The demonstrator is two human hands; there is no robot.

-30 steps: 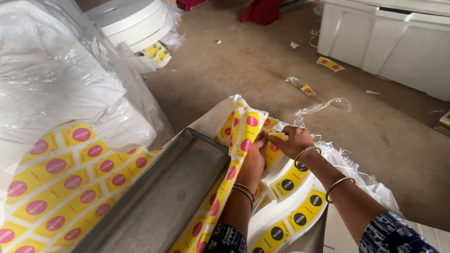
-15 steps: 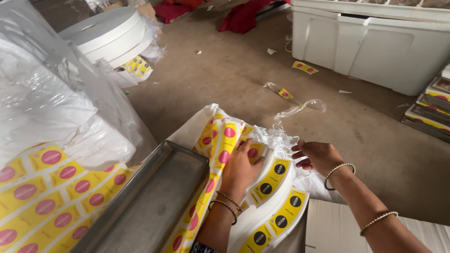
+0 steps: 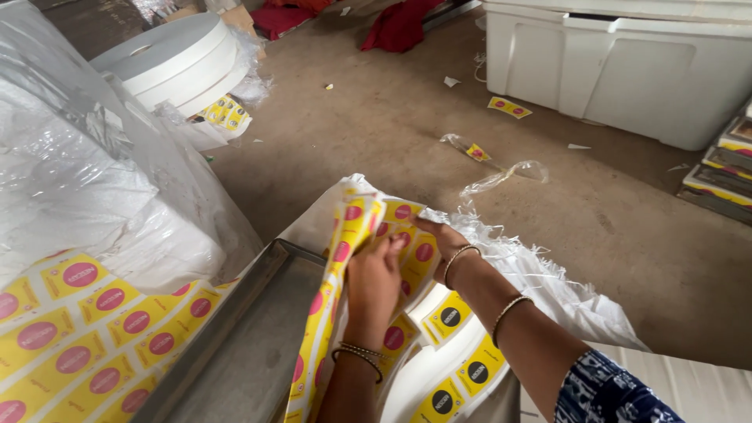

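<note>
A bunch of yellow sachet strips with pink circles [image 3: 348, 227] stands up over the edge of a white woven sack [image 3: 548, 274]. My left hand [image 3: 373, 280] grips the strips from the near side, its wrist wearing thin bangles. My right hand [image 3: 440, 235] reaches in from the right and holds the same bunch near its top, with the fingertips hidden behind the strips. Below my right forearm lie more yellow strips with black circles [image 3: 450, 317], hanging over a white roll.
A grey metal tray [image 3: 243, 345] lies left of my hands, beside a sheet of yellow sachets [image 3: 94, 337] and a plastic-wrapped bundle [image 3: 78, 172]. White rolls [image 3: 176, 59] stand at the back left. At the back right are a white box [image 3: 627, 63] and stacked cartons [image 3: 724, 164].
My right hand, off to the right with fingers apart half a second ago, has come back to the strips and taken hold. My left hand has kept its grip throughout.
</note>
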